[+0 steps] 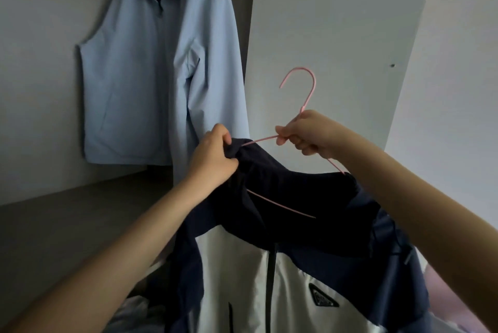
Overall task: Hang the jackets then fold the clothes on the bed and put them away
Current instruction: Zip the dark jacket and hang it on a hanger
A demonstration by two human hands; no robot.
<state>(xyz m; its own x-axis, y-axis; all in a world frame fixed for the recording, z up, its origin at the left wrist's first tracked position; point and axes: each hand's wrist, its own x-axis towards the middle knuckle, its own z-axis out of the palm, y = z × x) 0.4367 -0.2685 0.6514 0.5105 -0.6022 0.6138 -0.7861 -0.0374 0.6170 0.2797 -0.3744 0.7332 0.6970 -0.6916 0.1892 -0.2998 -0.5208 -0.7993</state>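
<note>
Head view: we find left grip [213, 154] clamped on jacket [296, 187] shoulder, right grip [310, 133] pinching pink hanger [307, 98]; tugging could slip the hanger's nine o'clock arm out.

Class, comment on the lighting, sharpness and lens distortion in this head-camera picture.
Head view: dim, flat light, no glare; the dark collar of the navy-and-white jacket loses detail. Head view: the wide lens tilts the wardrobe panel edges; the pink hanger, left hand and right hand are fairly sharp, the light blue jacket softer.
</note>
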